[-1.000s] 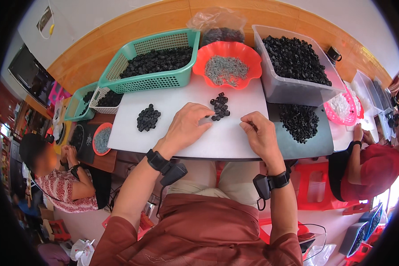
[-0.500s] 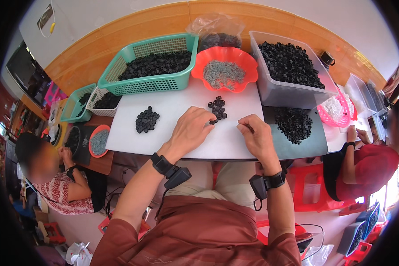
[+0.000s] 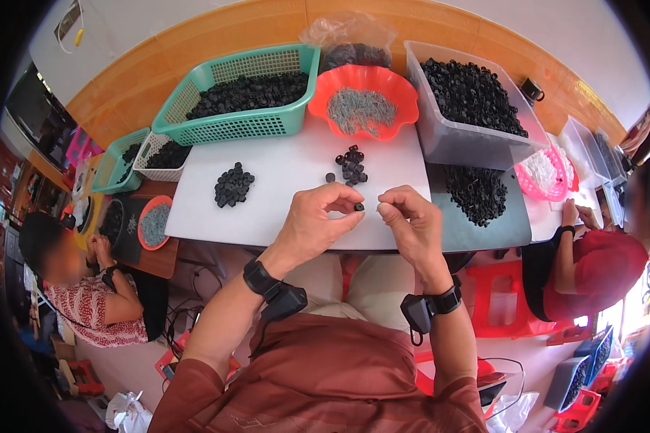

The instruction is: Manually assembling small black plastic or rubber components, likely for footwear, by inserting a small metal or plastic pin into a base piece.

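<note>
Over the front of the white board (image 3: 202,216), my left hand (image 3: 312,222) pinches a small black plastic part (image 3: 359,207) with a hole in its face between thumb and forefinger. Close to its right, my right hand (image 3: 416,225) has thumb and forefinger pressed together; a tiny pale tip shows there, too small to name. Just beyond the hands lies a small pile of black parts (image 3: 352,166), with one single part (image 3: 330,177) to its left. A larger heap of black parts (image 3: 233,185) lies further left on the board.
Along the back stand a green basket (image 3: 231,130) of black parts, a red scalloped bowl (image 3: 404,108) of thin metal pins and a clear bin (image 3: 469,148) of black parts. More parts (image 3: 477,195) lie on the dark mat. Co-workers sit left (image 3: 101,296) and right (image 3: 599,267).
My left hand has drawn nearer with the black part lifted in its fingertips. My right hand has moved toward it. One part now shows apart from the small pile.
</note>
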`<state>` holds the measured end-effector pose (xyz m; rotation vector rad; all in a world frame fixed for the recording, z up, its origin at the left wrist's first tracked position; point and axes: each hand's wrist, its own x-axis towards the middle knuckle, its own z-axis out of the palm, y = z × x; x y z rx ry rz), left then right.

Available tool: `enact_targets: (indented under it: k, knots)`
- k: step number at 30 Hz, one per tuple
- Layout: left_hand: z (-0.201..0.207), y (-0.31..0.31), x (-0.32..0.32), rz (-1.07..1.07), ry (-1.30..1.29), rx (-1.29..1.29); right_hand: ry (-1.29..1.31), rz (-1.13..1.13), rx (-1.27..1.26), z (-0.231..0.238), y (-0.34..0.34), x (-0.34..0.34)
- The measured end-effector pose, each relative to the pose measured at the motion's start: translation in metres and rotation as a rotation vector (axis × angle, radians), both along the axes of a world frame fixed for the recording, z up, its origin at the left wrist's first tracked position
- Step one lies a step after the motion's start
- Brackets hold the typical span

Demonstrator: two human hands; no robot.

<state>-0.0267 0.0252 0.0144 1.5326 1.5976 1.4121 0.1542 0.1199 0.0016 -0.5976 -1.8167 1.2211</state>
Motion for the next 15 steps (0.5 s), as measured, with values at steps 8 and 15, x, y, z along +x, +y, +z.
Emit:
enact_targets:
  k: [8,15]
  knots:
    - [0.001,-0.007,0.011,-0.084,-0.194,-0.035,0.048,0.050,0.007,0.001,-0.012,-0.003]
    - [0.003,-0.011,0.017,-0.102,-0.219,-0.063,0.074,0.018,0.032,-0.005,-0.017,0.000]
